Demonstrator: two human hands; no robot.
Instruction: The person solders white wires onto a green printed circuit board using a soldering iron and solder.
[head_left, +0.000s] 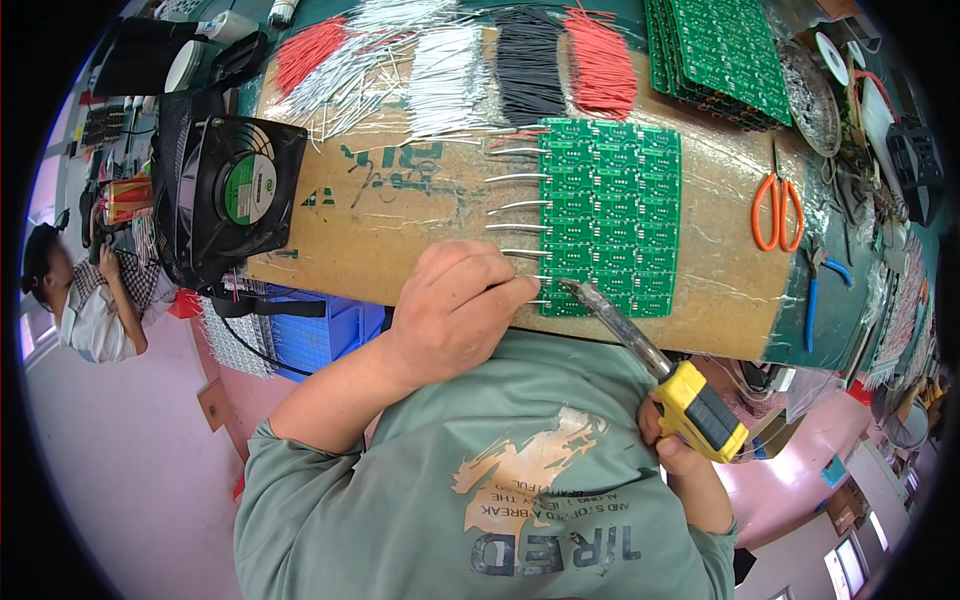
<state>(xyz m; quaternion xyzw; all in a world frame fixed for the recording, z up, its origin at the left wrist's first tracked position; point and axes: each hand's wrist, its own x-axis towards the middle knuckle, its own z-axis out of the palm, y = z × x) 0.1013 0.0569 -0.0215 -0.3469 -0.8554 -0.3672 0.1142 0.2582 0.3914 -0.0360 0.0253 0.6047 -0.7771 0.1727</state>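
A green panel of small circuit boards (610,220) lies on the cardboard-covered bench in front of me. White wires (517,205) stick out from its left edge in a row, with a few red ones at the far end. My left hand (455,310) is closed in a pinch at the panel's lower left edge, on a white wire mostly hidden by the fingers. My right hand (672,438), partly hidden, grips a soldering iron (705,412) with a yellow and black handle. The iron's tip reaches the near part of the panel, close to my left fingertips.
Bundles of white (447,80), black (543,65) and red wires (600,65) lie at the back. Stacked green panels (720,55) stand back right. Orange scissors (777,212) and blue-handled cutters (813,300) lie right. A black fan (240,190) stands left; another person (95,300) sits farther left.
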